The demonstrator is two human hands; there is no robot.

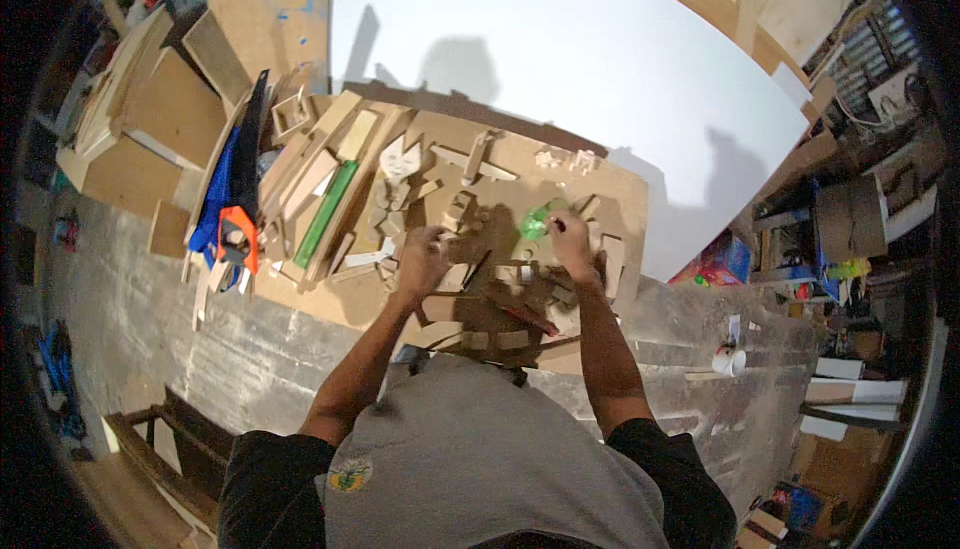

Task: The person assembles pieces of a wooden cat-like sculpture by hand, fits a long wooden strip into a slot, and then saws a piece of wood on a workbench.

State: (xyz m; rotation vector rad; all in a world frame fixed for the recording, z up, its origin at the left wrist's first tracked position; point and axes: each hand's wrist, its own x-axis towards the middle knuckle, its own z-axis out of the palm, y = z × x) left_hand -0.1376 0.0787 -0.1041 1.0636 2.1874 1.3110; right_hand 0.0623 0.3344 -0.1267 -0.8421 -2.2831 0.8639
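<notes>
My left hand (424,261) is over the near middle of the wooden work board (625,192), fingers curled in; what they hold is hidden. Beside it lies a cluster of small wooden blocks (458,211). To the right, my right hand (572,241) has its fingers drawn together at a see-through green object (535,222), perhaps a small plastic container or bottle. Whether those fingers grip the green object or something tiny, I cannot make out. Short wood offcuts (612,257) lie right of that hand. A small red-handled tool (535,319) rests between my forearms.
Long wood strips and a green bar (326,215) lie on the board's left side. Beyond them hangs a handsaw with an orange handle (238,237). A large white panel (590,59) stands along the far side. A white cup (730,361) is at the right.
</notes>
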